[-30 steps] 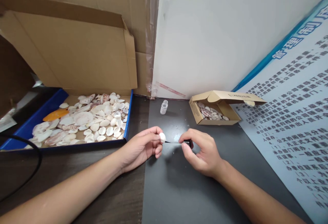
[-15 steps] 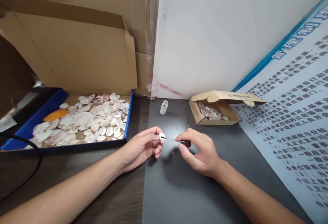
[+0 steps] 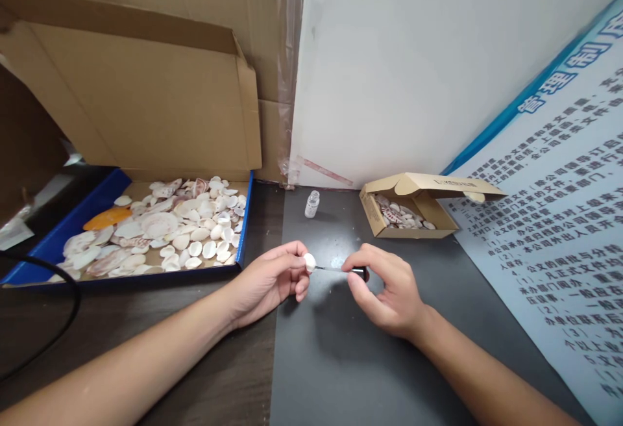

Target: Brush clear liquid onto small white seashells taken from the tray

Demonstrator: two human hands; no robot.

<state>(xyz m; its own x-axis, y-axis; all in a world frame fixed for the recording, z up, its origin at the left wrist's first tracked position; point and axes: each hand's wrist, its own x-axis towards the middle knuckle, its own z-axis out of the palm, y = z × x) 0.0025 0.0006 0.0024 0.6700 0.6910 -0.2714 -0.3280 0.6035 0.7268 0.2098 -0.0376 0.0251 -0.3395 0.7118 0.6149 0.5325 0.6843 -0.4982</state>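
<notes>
A small white seashell (image 3: 309,262) is pinched between the thumb and fingers of my left hand (image 3: 276,275). My right hand (image 3: 384,286) is closed on the black cap of a brush applicator (image 3: 359,273). Its thin stem points left, and the tip is at the shell's right edge; whether it touches cannot be told exactly. Beyond my hands a small clear glass bottle (image 3: 312,205) with a label stands uncapped on the dark grey mat (image 3: 321,361).
At left, a blue-rimmed cardboard box (image 3: 248,218) with a raised lid holds many shells, one of them orange (image 3: 108,218). A smaller cardboard box (image 3: 372,215) with shells stands at back right. A black cable (image 3: 73,309) curves at far left, and a printed poster (image 3: 549,218) slants at right.
My right hand has shifted slightly right with the applicator, drawing its tip from across the shell's face to the right edge. The left hand has hardly moved, with the shell turned slightly.
</notes>
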